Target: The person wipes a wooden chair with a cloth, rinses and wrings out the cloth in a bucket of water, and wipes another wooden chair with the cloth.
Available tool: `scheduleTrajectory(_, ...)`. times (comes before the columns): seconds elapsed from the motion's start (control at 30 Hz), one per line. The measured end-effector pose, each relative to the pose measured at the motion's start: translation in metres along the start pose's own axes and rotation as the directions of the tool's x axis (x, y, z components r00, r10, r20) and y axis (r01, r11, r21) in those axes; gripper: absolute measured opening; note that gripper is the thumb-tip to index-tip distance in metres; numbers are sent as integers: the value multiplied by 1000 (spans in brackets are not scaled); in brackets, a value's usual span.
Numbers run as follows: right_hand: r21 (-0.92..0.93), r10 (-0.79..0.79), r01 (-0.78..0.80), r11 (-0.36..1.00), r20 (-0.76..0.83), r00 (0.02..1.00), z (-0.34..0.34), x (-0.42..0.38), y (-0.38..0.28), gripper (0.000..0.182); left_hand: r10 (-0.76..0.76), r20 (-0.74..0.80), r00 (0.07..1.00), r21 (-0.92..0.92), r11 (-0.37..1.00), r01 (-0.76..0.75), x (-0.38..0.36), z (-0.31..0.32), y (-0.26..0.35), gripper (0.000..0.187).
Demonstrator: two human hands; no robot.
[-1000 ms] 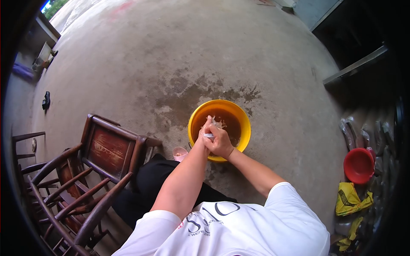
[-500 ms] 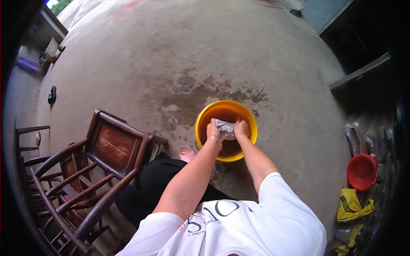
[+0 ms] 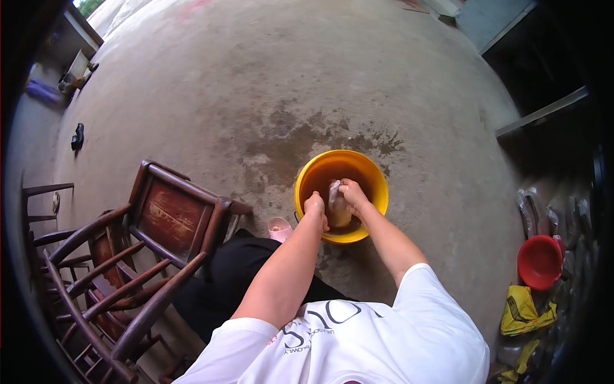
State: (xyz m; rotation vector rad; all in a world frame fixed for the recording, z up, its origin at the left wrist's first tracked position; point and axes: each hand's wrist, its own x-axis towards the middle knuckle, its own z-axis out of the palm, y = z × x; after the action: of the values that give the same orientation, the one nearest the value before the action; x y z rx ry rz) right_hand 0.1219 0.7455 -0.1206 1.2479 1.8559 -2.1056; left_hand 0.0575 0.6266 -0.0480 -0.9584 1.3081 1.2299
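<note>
A yellow bucket point(image 3: 381, 200) holding brownish water stands on the concrete floor. Inside its rim, my right hand point(image 3: 353, 194) is closed on the upper end of a pale wet cloth point(image 3: 336, 201), whose lower part hangs into the water. At the bucket's left side is my left hand point(image 3: 316, 210), beside the cloth; its fingers are partly hidden, so whether it grips anything is unclear.
Wooden chairs point(image 3: 169, 217) are piled at the left, near a pink slipper point(image 3: 279, 228). A red basin point(image 3: 540, 262) and a yellow bag point(image 3: 526, 312) lie at the right. Wet patches mark the floor beyond the bucket. Dark shoes point(image 3: 77, 137) sit far left.
The cloth was stretched between both hands above the water; now it hangs down from my right hand. My hands have shifted slightly, the left one lower and the right one toward the left.
</note>
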Motion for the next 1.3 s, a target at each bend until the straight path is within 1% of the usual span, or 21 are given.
scheduleTrajectory(0.07, 246, -93, 62, 967, 115, 989, 12, -34, -39, 26, -14, 26, 1000, 5, 1000, 14, -8, 1, 0, 64)
scheduleTrajectory(0.2, 280, -279, 230, 932, 149, 949, 32, -99, -72, 23, 195, 417, 888, -323, 945, -56, 54, 1, -9, 59)
scheduleTrajectory(0.3, -91, -495, 500, 861, 75, 866, 44, -120, -65, 24, 54, 542, 839, -118, 993, 12, 77, -4, -9, 55)
scheduleTrajectory(0.33, -93, -494, 499, 862, 74, 866, 49, -122, -69, 24, 159, 562, 812, -183, 981, -65, 90, 0, -11, 51)
scheduleTrajectory(0.4, -443, -689, 609, 659, -30, 724, 54, -122, -79, 30, 257, 576, 776, -247, 960, -135, 99, 4, -17, 47)
scheduleTrajectory(0.47, -548, -724, 587, 596, -51, 687, 47, -95, -72, 31, 421, 816, 396, -534, 813, 234, 80, 10, -24, 39)
scheduleTrajectory(0.5, -616, -715, 534, 580, -70, 695, 41, -84, -70, 32, 289, 596, 749, -520, 850, 86, 47, 19, -14, 32)
scheduleTrajectory(0.53, -678, -708, 477, 559, -90, 701, 37, -74, -68, 33, 288, 596, 750, -521, 849, 87, 21, 21, -12, 32)
scheduleTrajectory(0.6, -706, -657, 388, 592, -144, 740, 35, -60, -65, 33, 291, 305, 907, -267, 940, -212, -9, 22, -7, 25)
scheduleTrajectory(0.7, -658, -526, 241, 713, -274, 805, 26, -32, -45, 43, 291, 339, 895, -251, 945, -212, 26, 22, -13, 26)
scheduleTrajectory(0.73, -654, -384, 60, 754, -365, 848, 13, -27, -41, 46, 291, 368, 883, -232, 948, -216, 31, 21, -13, 28)
scheduleTrajectory(0.77, -691, -362, 22, 723, -352, 863, 2, -19, -28, 46, 360, 268, 894, -52, 932, -360, -1, 25, -14, 29)
scheduleTrajectory(0.9, -691, -183, -250, 679, -489, 853, -24, 4, -4, 44, 356, 244, 902, -240, 923, -300, 14, 22, -11, 46)
scheduleTrajectory(0.93, -692, -179, -249, 677, -484, 856, -20, 3, -3, 44, 405, 205, 891, -225, 906, -360, 13, 16, -6, 51)
scheduleTrajectory(0.97, -684, -196, -251, 685, -504, 841, -14, 2, -2, 43, 445, -23, 895, -45, 894, -445, 32, 16, -7, 54)
scheduleTrajectory(1.0, -675, -213, -254, 692, -528, 822, -6, -3, -5, 46, 360, -127, 924, -57, 928, -369, 27, 15, -8, 55)
scheduleTrajectory(1.07, -882, -393, -22, 470, -232, 890, 9, 4, 33, 54, 373, -140, 917, -145, 909, -391, 46, 8, -12, 58)
scheduleTrajectory(1.13, -853, 87, 85, 514, 150, 985, 11, 8, 25, 60, 378, -123, 918, -182, 900, -395, 57, 5, -10, 57)
scheduleTrajectory(1.17, -852, 87, 91, 515, 158, 984, 11, 7, 22, 60, 377, -101, 921, -222, 894, -390, 62, 4, -11, 56)
scheduleTrajectory(1.23, -850, 57, -286, 442, -291, 955, 13, -5, 6, 56, 350, -105, 931, -177, 914, -364, 56, 2, -12, 55)
scheduleTrajectory(1.3, -829, -31, -306, 469, -362, 932, 16, 2, 17, 54, 291, -144, 946, -127, 942, -310, 36, 3, -7, 52)
